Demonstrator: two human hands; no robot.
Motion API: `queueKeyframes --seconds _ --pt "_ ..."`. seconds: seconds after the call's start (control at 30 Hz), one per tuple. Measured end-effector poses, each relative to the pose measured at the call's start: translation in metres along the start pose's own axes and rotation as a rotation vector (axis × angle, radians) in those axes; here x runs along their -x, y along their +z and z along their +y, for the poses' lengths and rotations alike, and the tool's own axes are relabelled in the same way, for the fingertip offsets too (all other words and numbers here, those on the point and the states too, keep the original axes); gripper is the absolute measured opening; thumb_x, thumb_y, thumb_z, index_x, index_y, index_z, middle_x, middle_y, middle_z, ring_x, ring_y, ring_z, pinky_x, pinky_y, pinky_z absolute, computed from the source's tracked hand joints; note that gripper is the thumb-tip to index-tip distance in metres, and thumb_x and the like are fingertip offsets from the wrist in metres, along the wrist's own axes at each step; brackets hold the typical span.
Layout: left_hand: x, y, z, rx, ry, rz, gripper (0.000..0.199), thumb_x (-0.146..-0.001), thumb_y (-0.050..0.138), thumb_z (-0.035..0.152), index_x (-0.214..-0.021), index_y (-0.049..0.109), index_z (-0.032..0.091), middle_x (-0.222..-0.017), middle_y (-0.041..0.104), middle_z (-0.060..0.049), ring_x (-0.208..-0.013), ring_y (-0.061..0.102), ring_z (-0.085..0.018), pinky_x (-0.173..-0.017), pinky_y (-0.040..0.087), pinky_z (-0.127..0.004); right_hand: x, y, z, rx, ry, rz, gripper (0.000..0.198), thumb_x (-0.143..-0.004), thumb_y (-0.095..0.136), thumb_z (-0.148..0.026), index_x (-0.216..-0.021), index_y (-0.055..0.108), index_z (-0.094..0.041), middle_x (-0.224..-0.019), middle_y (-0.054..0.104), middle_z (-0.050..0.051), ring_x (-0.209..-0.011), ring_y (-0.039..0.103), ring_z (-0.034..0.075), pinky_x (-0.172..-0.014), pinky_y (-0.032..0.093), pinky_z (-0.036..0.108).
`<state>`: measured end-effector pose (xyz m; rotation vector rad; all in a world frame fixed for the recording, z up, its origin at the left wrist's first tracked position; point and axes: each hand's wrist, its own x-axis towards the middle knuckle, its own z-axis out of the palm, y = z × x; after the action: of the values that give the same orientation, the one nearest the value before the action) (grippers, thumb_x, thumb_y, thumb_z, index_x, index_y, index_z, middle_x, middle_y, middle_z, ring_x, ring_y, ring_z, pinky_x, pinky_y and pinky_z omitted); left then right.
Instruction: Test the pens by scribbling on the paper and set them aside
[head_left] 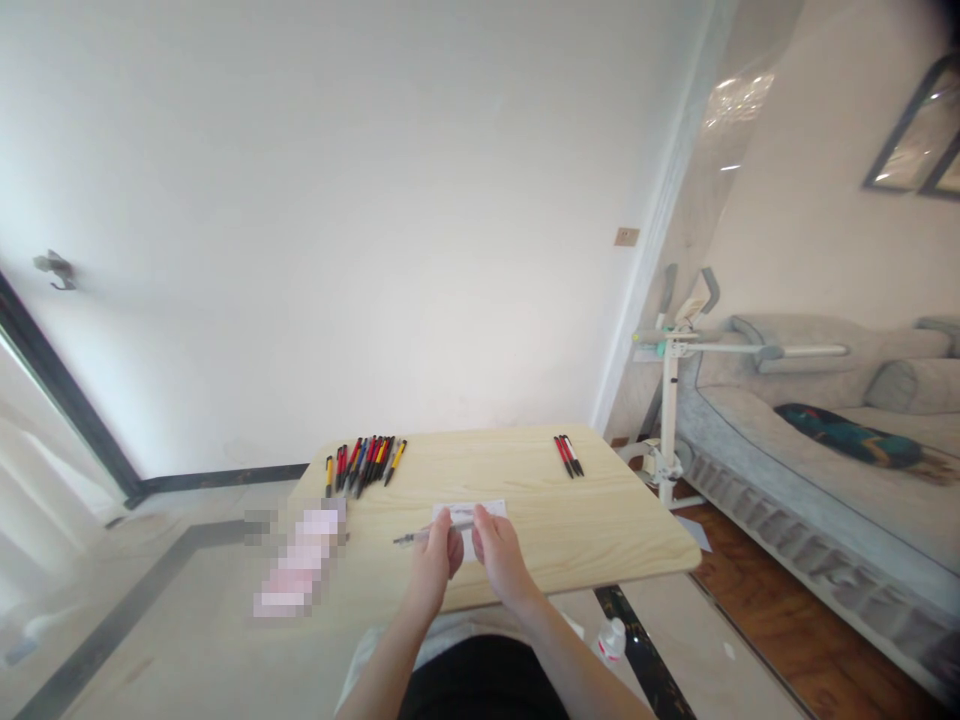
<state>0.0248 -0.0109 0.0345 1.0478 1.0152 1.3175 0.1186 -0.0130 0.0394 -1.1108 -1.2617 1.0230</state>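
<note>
Near the front edge of the table, my left hand and my right hand are closed close together, thumbs on top. A slim greyish pen runs between them, gripped at both sides. To the left of my left hand shows a thin dark-and-clear pen part; whether it belongs to the held pen or lies on the table I cannot tell. Under my hands is a white sheet of paper, partly covered by them. Fine detail of the pen is hidden by my fingers.
On the wooden table, several red, yellow, blue and black pens lie clustered at back left. Red and black pens lie at back right. A blurred pinkish patch covers the left edge. A white bottle is below, at right.
</note>
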Motion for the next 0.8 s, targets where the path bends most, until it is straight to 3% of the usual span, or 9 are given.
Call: queueKeyframes --seconds 0.37,0.53,0.8 --pt "-0.005 -0.003 -0.002 0.295 -0.173 -0.009 0.046 -0.074 0.043 0.046 -0.045 0.017 0.022 -0.035 0.013 0.009 -0.031 0.013 -0.004 -0.033 0.01 -0.021 0.003 0.01 0.0 0.159 -0.121 0.081 0.046 -0.086 0.03 -0.044 -0.048 0.037 -0.019 -0.045 0.037 -0.003 -0.045 0.036 0.01 -0.045 0.025 0.023" --pt "-0.01 -0.011 0.003 0.392 -0.28 -0.112 0.05 -0.074 0.044 0.045 -0.044 0.011 0.022 -0.033 0.011 0.01 -0.029 0.009 -0.004 -0.033 0.007 -0.021 0.0 0.014 -0.006 0.293 -0.213 0.067 0.043 -0.087 0.032 -0.039 -0.053 0.046 -0.018 -0.05 0.048 0.0 -0.051 0.043 0.012 -0.051 0.029 0.023" --pt "-0.013 -0.016 -0.012 0.394 -0.245 -0.055 0.048 -0.075 0.045 0.046 -0.044 0.018 0.02 -0.035 0.016 0.009 -0.029 0.016 -0.004 -0.033 0.01 -0.021 -0.012 0.009 0.017 0.234 -0.145 -0.055 0.047 -0.086 0.03 -0.046 -0.052 0.042 -0.018 -0.049 0.038 -0.003 -0.048 0.036 0.01 -0.047 0.027 0.022"
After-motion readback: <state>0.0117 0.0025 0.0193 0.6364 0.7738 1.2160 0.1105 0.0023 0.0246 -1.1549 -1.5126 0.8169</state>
